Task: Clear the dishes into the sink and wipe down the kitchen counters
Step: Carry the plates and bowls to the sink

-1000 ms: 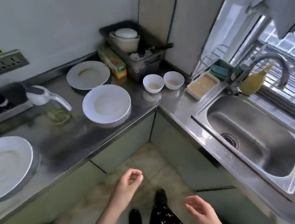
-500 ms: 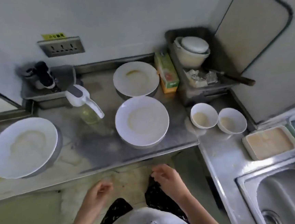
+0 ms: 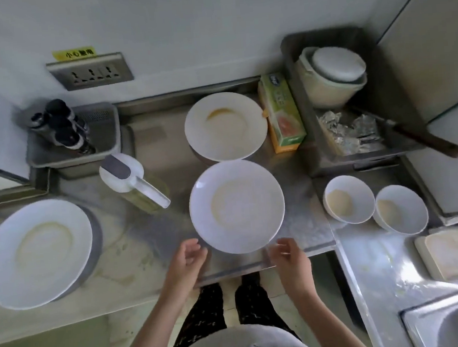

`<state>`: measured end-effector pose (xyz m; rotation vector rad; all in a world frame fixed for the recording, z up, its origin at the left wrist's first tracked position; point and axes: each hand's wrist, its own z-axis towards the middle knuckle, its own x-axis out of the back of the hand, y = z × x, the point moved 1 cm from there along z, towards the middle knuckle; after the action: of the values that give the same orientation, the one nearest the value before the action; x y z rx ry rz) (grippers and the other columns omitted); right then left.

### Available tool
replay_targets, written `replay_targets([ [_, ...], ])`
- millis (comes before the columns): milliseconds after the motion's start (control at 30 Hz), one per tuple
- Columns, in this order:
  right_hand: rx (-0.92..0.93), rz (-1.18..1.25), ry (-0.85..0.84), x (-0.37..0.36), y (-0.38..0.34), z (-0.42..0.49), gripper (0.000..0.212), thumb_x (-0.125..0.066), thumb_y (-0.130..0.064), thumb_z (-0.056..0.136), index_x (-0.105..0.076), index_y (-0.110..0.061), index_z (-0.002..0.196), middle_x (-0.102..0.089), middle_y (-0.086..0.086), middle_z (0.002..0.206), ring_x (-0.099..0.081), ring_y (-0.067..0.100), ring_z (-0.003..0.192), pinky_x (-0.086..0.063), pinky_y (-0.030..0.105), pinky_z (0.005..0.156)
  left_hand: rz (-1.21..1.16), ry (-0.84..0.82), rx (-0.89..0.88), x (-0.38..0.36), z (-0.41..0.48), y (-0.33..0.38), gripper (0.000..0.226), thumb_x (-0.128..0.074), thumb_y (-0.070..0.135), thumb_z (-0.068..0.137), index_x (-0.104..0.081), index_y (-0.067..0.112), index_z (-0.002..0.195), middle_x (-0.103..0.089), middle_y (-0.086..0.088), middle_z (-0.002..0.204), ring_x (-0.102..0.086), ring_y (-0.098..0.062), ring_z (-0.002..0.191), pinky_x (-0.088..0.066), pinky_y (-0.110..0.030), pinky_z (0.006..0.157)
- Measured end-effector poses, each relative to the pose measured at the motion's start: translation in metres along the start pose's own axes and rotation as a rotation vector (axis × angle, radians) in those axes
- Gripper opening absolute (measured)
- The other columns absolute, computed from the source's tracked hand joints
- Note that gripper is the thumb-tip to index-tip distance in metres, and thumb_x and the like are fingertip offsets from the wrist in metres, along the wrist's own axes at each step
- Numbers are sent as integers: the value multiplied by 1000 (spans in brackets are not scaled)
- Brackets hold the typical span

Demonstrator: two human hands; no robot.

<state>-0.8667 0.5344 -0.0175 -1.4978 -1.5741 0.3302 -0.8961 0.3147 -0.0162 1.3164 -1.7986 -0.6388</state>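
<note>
Three dirty white plates lie on the steel counter (image 3: 149, 230): the near plate (image 3: 237, 206) in the middle, a far plate (image 3: 226, 126) with a brown smear behind it, and a left plate (image 3: 37, 253). Two small white bowls (image 3: 348, 203) (image 3: 401, 209) stand to the right. My left hand (image 3: 187, 262) and my right hand (image 3: 290, 259) hover at the near plate's front rim, one on each side, fingers loosely curled and holding nothing. The sink (image 3: 457, 325) shows at the bottom right corner.
An oil dispenser (image 3: 132, 179) with a white spout stands left of the near plate. Dark bottles sit in a tray (image 3: 72, 137) at the back left. A green-orange box (image 3: 282, 112), a dish rack (image 3: 351, 101) with stacked bowls and a beige sponge dish (image 3: 456, 253) are on the right.
Both hands have risen from below the counter edge up to the near plate's front rim. The view has swung left, away from the sink, and moved closer to the counter.
</note>
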Motion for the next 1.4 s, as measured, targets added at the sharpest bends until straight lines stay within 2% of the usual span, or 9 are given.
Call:
replay_targets([
  [100,-206,207,-6,-18,-11,21,14,-59,-19,86,-58,-8,95,-69,7,76,-63,16,63,-50,27,57,-42,8,9,0,20,14,24,-60,25,89,-50,22,110,-57,11,102,-54,0,93,-40,-14,71],
  [233,-375,434,53,-37,-15,31,6,-55,-2,86,-53,-7,86,-63,16,89,-66,31,76,-57,28,55,-48,-13,36,5,31,11,23,-62,21,87,-52,22,108,-60,4,103,-60,-14,98,-48,-30,84],
  [433,-318,558,80,-18,-13,15,11,-52,6,86,-55,-4,87,-64,18,88,-65,30,74,-58,31,57,-12,-68,14,16,37,10,19,-63,25,87,-57,23,104,-64,2,101,-63,-17,97,-48,-35,90],
  [633,-227,596,171,13,-6,-9,19,-54,9,85,-61,-2,99,-66,19,88,-65,30,75,-56,28,54,-76,-80,28,8,65,34,15,-59,20,90,-56,18,104,-62,-4,106,-64,-14,92,-46,-29,81],
  [867,-171,702,240,30,-1,-24,23,-54,8,85,-62,-2,104,-68,18,91,-65,28,72,-54,23,52,-411,-63,143,-44,136,92,44,-58,25,91,-45,8,129,-56,-3,117,-58,-18,99,-46,-32,90],
  [1033,-170,731,303,31,7,-20,24,-54,7,85,-61,-2,107,-68,19,90,-64,28,71,-55,24,53,-608,-48,276,-49,179,109,50,-57,38,90,-48,5,126,-58,-5,123,-55,-21,115,-43,-32,95],
  [1133,-183,751,335,28,12,-22,25,-55,6,85,-61,-5,107,-68,16,89,-65,26,70,-54,23,52,-675,19,297,-50,188,118,43,-58,25,91,-45,4,126,-58,-11,117,-56,-25,112,-45,-37,100],
  [1267,-203,793,362,24,17,-27,25,-55,7,86,-60,-4,108,-67,17,91,-64,26,71,-53,22,52,-672,42,278,-54,189,121,40,-49,6,94,-41,2,133,-54,-17,129,-55,-29,115,-46,-34,95],
  [1400,-205,812,370,24,19,-36,25,-57,5,85,-61,-5,107,-68,17,93,-65,26,72,-56,25,57,-620,40,268,-47,182,104,42,-46,4,93,-42,7,135,-56,-16,127,-60,-24,99,-48,-30,84],
])
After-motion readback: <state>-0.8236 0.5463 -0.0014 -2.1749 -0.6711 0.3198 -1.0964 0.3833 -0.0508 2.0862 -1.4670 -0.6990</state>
